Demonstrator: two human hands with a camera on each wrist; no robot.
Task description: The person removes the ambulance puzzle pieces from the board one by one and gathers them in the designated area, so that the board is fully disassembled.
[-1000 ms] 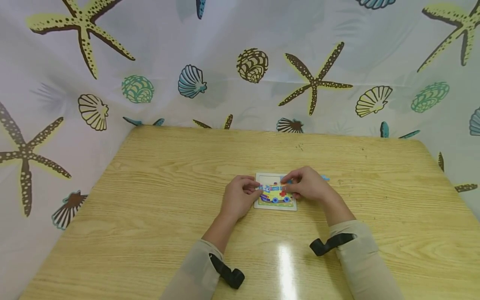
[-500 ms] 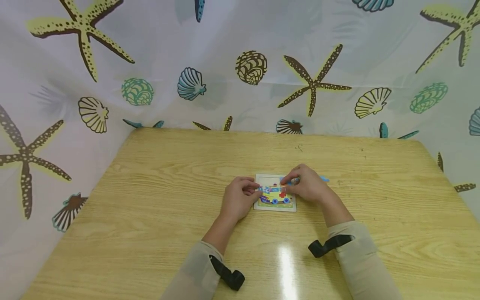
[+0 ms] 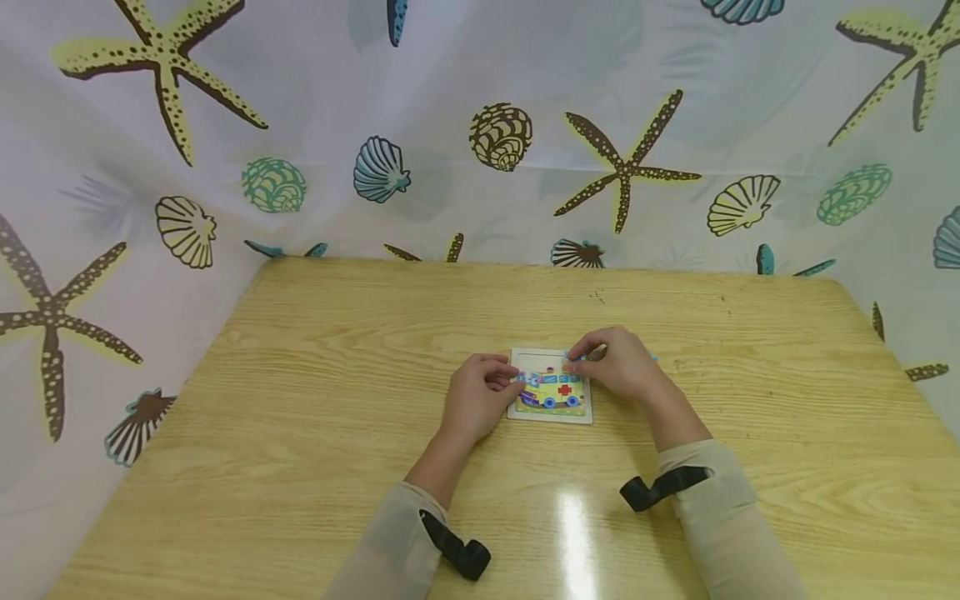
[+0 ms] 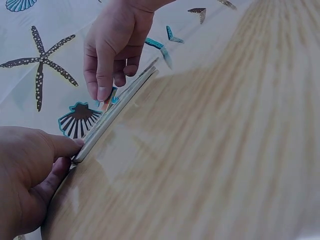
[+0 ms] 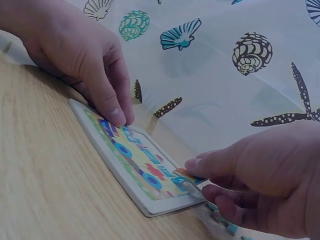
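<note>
A small jigsaw puzzle board [image 3: 534, 361] with a pale frame lies flat on the table, showing a yellow ambulance with a red cross and blue wheels. Its upper strip is bare. My left hand [image 3: 480, 396] grips the board's left edge, the thumb lying on the rim in the left wrist view. At the upper right of the board, my right hand [image 3: 617, 362] pinches a small puzzle piece [image 5: 188, 175], orange and blue on top. The piece is tilted just above the picture; whether it touches the board I cannot tell.
Several loose puzzle pieces [image 5: 224, 220] lie beside the board beneath my right hand, mostly hidden from above. The wood-grain table [image 3: 337, 400] extends around the board. A white curtain [image 3: 450, 83] with starfish and shells stands along the table's back and sides.
My right hand has shifted slightly, drawing its fingertips off the ambulance so that the red cross shows fully. It holds the piece near the upper right corner. The left hand stays put.
</note>
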